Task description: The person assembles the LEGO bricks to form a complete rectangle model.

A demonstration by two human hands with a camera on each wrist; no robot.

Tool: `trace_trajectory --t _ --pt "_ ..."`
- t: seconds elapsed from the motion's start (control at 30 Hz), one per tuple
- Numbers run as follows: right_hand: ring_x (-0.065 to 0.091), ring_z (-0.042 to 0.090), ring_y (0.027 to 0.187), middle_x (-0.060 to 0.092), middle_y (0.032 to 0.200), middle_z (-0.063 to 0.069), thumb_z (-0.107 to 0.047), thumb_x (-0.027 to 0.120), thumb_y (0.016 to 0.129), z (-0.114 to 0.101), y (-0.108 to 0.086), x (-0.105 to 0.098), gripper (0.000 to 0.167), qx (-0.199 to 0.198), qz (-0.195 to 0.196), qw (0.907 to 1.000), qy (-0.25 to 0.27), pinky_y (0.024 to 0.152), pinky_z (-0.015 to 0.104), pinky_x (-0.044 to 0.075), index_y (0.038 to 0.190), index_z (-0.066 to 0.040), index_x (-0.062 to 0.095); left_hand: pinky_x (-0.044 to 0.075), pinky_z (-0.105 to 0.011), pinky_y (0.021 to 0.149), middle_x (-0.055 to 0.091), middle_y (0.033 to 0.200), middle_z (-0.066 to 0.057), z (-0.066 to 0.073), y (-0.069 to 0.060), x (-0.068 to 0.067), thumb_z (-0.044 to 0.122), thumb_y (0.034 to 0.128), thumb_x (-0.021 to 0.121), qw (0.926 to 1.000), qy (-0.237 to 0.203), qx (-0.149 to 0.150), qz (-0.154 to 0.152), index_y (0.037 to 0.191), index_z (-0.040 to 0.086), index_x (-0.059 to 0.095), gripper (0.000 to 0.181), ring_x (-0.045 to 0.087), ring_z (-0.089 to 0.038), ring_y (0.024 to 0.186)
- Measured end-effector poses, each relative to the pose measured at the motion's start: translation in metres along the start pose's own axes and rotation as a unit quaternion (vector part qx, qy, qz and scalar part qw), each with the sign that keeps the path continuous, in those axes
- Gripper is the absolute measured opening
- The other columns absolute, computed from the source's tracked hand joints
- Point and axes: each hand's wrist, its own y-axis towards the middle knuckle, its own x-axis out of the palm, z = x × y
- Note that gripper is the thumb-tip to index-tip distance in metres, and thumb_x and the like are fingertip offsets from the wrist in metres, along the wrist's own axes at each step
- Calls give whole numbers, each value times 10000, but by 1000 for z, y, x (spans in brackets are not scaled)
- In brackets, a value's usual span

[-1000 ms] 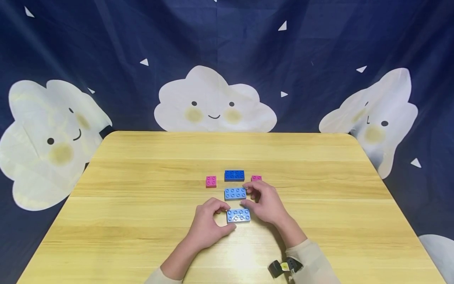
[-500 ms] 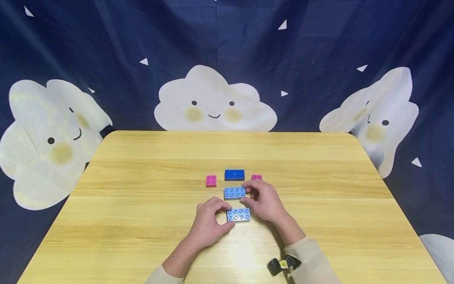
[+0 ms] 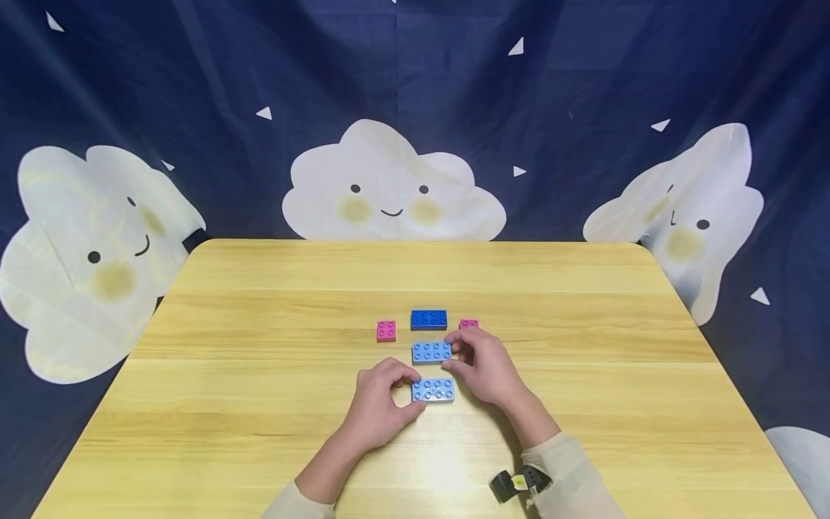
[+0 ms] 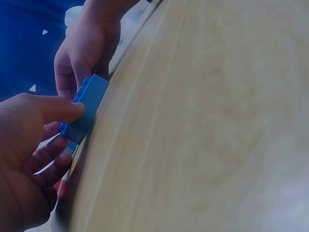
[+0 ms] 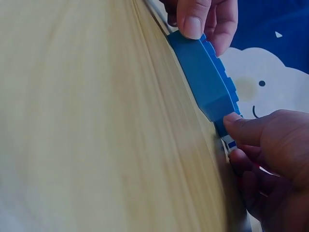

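On the table in the head view, a light blue eight-stud toy brick (image 3: 432, 390) lies nearest the person. My left hand (image 3: 379, 404) pinches its left end between thumb and fingers. Just beyond it is a slightly darker blue brick (image 3: 431, 352) of the same size, its right end between the thumb and fingers of my right hand (image 3: 486, 366). A gap separates the two bricks. In the left wrist view, the left thumb presses the near side of the light blue brick (image 4: 87, 111). The right wrist view shows the right thumb at the other brick, partly hidden behind the light blue brick (image 5: 203, 72).
A dark blue brick (image 3: 429, 320) lies farther back on the wooden table (image 3: 259, 404). To its left sits a pink four-stud brick (image 3: 386, 331). Another pink brick (image 3: 469, 324) on the right is partly hidden by the right hand. A patterned curtain (image 3: 558, 130) hangs behind.
The light blue brick has shifted slightly left and away with the left hand. The darker blue brick has slid slightly right with the right hand, so their left ends line up more closely.
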Motion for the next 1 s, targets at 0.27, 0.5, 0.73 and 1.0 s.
trace_trajectory --t 0.27,0.5,0.73,1.0 --pt "546 143 762 603 883 -28 -92 853 802 0 -1 -4 302 88 0 10000 -15 692 306 489 1058 -103 693 325 -466 916 617 976 112 -3 2 -4 175 743 892 9999 59 -92 -22 985 178 701 308 574 -111 926" --pt "547 157 763 602 893 -17 -76 852 798 1 -4 -7 314 145 73 9998 -65 683 298 493 1072 -77 697 334 -465 913 616 965 96 -7 4 -8 158 747 890 9999 -9 -166 30 976 175 701 297 574 -123 909" --pt "546 158 741 601 875 -6 -64 865 777 4 -6 -11 326 68 186 9998 -82 658 287 489 1056 -50 697 326 -469 900 618 962 92 -11 5 -13 139 736 895 9997 79 -167 142 964 167 705 298 588 -146 922" --pt "544 151 733 599 863 -5 -63 863 776 7 -8 -14 325 95 186 9997 -110 648 287 487 1055 -48 697 338 -467 910 622 955 75 -16 8 -17 120 733 895 9996 69 -203 195 971 151 712 301 583 -151 894"
